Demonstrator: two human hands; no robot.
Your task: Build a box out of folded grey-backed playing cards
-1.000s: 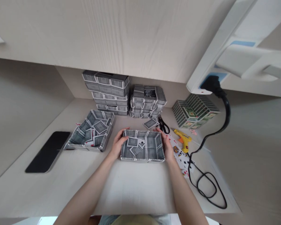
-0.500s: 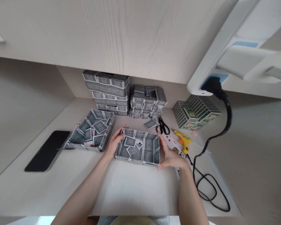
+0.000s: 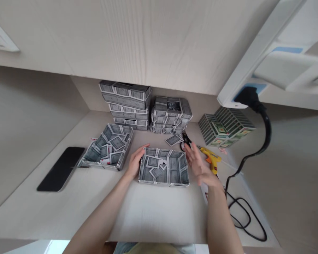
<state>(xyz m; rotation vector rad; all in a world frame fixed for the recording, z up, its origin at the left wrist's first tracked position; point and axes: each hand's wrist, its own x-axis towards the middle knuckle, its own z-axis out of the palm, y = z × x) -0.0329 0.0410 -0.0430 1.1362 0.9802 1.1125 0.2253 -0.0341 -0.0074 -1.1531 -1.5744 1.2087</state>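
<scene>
A shallow tray made of grey-backed playing cards (image 3: 163, 168) lies in the middle of the desk. My left hand (image 3: 136, 163) rests flat against its left wall, fingers stretched out. My right hand (image 3: 200, 166) hovers just off its right wall, fingers spread, holding nothing. A second, larger card tray (image 3: 108, 146) sits to the left. Right of my right hand lie black scissors (image 3: 186, 140) and a yellow glue gun (image 3: 211, 159).
Two stacks of finished card trays (image 3: 128, 106) (image 3: 171, 114) stand at the back wall. A block of green-backed card packs (image 3: 224, 127) is at the back right. A black phone (image 3: 60, 168) lies at the left. A black cable (image 3: 243, 211) loops at the right, with loose cards near it.
My right hand has come off the tray's right wall and lifted up and right, fingers spread. The tray has shifted slightly on the desk; my left hand stays at its left wall.
</scene>
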